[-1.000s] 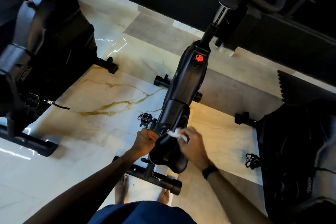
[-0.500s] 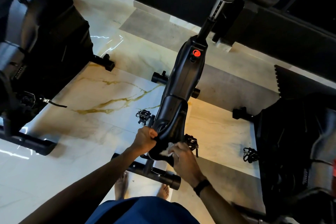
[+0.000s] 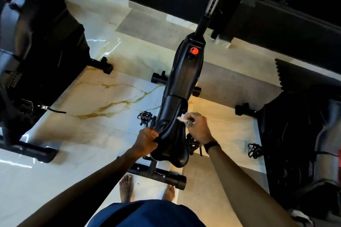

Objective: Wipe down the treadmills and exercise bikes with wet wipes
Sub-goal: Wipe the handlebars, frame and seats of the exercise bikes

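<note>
Glossy cream marble floor tiles with golden veins (image 3: 103,101) run under a row of black gym machines. Centre view: a black exercise bike with a smooth plastic body (image 3: 182,79), a round red knob (image 3: 194,50) on top near the handlebar post. Its black padded saddle (image 3: 173,143) sits nearest the person, nose pointing away.

Left hand (image 3: 146,141) grips the saddle's left edge — fingers curled tight around the rim. Right hand (image 3: 198,128) pinches a small crumpled white wet wipe (image 3: 182,117) between thumb and fingertips, the wipe touching the right side of the saddle's nose. A black band (image 3: 212,146) circles the right wrist.

Black cage pedals show on both sides of the bike: one at left (image 3: 145,117), one partly hidden under the right hand. Black rear stabiliser bar (image 3: 160,174) lies just ahead of two bare feet (image 3: 126,188). Other dark machines stand at far left (image 3: 36,61) and far right (image 3: 302,143) — details too dim to make out.
</note>
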A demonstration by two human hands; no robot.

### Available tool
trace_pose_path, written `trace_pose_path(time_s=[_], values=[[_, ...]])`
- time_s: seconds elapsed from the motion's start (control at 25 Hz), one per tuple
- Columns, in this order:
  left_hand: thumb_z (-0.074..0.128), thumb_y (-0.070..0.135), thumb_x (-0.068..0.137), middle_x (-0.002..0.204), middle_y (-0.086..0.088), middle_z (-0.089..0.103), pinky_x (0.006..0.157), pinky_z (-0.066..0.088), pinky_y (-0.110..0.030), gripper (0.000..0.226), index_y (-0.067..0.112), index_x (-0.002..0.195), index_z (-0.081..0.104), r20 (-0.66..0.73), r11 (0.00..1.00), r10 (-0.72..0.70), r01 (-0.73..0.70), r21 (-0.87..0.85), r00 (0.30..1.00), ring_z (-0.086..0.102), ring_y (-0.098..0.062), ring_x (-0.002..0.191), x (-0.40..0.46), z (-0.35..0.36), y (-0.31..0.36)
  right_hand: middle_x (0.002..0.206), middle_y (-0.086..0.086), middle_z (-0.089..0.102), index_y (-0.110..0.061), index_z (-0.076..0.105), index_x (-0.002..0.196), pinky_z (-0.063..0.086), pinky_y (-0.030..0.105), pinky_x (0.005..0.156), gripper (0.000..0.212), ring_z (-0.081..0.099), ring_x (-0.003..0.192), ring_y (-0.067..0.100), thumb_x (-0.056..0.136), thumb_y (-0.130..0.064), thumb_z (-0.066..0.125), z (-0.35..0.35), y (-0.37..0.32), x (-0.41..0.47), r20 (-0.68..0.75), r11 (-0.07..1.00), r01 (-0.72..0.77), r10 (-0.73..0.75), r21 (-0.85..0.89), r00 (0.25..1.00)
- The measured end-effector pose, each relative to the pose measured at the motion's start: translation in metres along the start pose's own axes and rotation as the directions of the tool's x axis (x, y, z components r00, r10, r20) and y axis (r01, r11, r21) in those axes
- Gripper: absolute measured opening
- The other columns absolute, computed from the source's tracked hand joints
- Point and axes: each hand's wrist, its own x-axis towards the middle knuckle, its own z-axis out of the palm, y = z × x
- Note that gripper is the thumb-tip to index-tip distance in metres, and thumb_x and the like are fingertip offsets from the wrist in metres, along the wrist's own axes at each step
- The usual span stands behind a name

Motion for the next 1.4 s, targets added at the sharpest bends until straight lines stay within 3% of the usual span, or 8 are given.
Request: trace_pose_path(time_s=[0.24,0.36,0.44,0.52,0.68,0.84,1.08,1.4], values=[[0.070,-0.013,0.067,0.090,-0.012,0.072,0.061,0.047,-0.004,0.032,-0.002,0.097,0.073,0.013,0.999,-0.032,0.033,-0.012,0.999,0.065,-0.016,0.079,0.000,0.001,-0.001,0.079,0.002,0.056,-0.010,0.054,0.069,0.046,0.025,0.067,0.030,0.057,0.075,0.013,0.070,0.020,0.049,0.026,0.034,-0.095,0.059,0.999,0.009,-0.010,0.032,0.998],[0.070,-0.013,0.066,0.089,-0.010,0.071,0.062,0.047,-0.005,0.031,0.000,0.094,0.073,0.007,0.999,-0.042,0.042,-0.015,0.999,0.066,-0.018,0.080,0.000,0.003,-0.001,0.082,0.002,0.062,-0.014,0.061,0.070,0.052,0.033,0.069,0.030,0.059,0.080,0.010,0.071,0.015,0.051,0.027,0.044,-0.143,0.250,0.999,-0.048,0.040,0.025,0.967],[0.072,-0.012,0.066,0.090,-0.011,0.071,0.063,0.048,-0.006,0.031,-0.001,0.095,0.073,0.021,0.999,-0.032,0.033,-0.028,0.999,0.067,-0.018,0.081,0.000,0.003,0.000,0.081,0.003,0.065,-0.016,0.064,0.070,0.053,0.028,0.069,0.024,0.061,0.079,0.012,0.076,0.007,0.063,0.023,0.038,-0.157,0.293,0.994,-0.099,0.078,0.055,0.953],[0.072,-0.012,0.067,0.091,-0.011,0.072,0.065,0.049,-0.007,0.032,-0.001,0.097,0.073,0.018,0.999,-0.032,0.032,-0.029,0.999,0.067,-0.018,0.082,-0.002,0.001,0.001,0.073,0.001,0.062,-0.014,0.061,0.066,0.047,0.019,0.066,0.024,0.058,0.072,0.013,0.077,0.003,0.073,0.013,0.024,-0.140,0.121,0.977,-0.163,0.147,0.136,0.982],[0.072,-0.014,0.065,0.094,-0.014,0.071,0.063,0.049,-0.009,0.032,-0.002,0.095,0.073,0.013,0.998,-0.047,0.047,-0.030,0.999,0.066,-0.018,0.082,-0.001,0.001,0.000,0.079,0.006,0.060,-0.007,0.061,0.072,0.041,0.014,0.068,0.023,0.054,0.073,0.008,0.077,0.015,0.062,-0.008,0.016,-0.071,-0.252,0.982,-0.096,0.136,0.163,0.958],[0.072,-0.013,0.067,0.095,-0.014,0.071,0.063,0.048,-0.005,0.033,-0.003,0.098,0.073,0.013,0.999,-0.045,0.045,-0.015,0.999,0.066,-0.017,0.084,-0.004,-0.001,0.003,0.091,0.006,0.063,-0.006,0.065,0.087,0.039,0.007,0.072,0.017,0.058,0.084,0.011,0.087,0.011,0.061,0.018,0.018,-0.066,-0.144,0.994,-0.077,0.088,0.083,0.986],[0.071,-0.010,0.068,0.094,-0.012,0.071,0.072,0.052,-0.015,0.033,-0.001,0.100,0.072,-0.004,0.999,-0.027,0.027,-0.018,1.000,0.066,-0.020,0.086,-0.008,-0.001,0.004,0.092,0.001,0.059,-0.009,0.059,0.085,0.046,0.009,0.078,0.038,0.061,0.090,0.014,0.067,0.024,0.058,0.049,0.011,-0.141,-0.178,0.990,-0.129,0.138,0.057,0.974],[0.072,-0.009,0.070,0.097,-0.011,0.071,0.072,0.051,-0.014,0.035,0.001,0.103,0.071,0.022,0.999,-0.041,0.041,-0.018,0.999,0.066,-0.018,0.088,-0.010,-0.004,0.008,0.095,0.003,0.059,-0.010,0.062,0.099,0.048,0.006,0.070,0.028,0.061,0.082,0.015,0.078,0.008,0.068,0.065,-0.015,-0.158,-0.195,0.921,-0.355,0.383,0.163,0.903]])
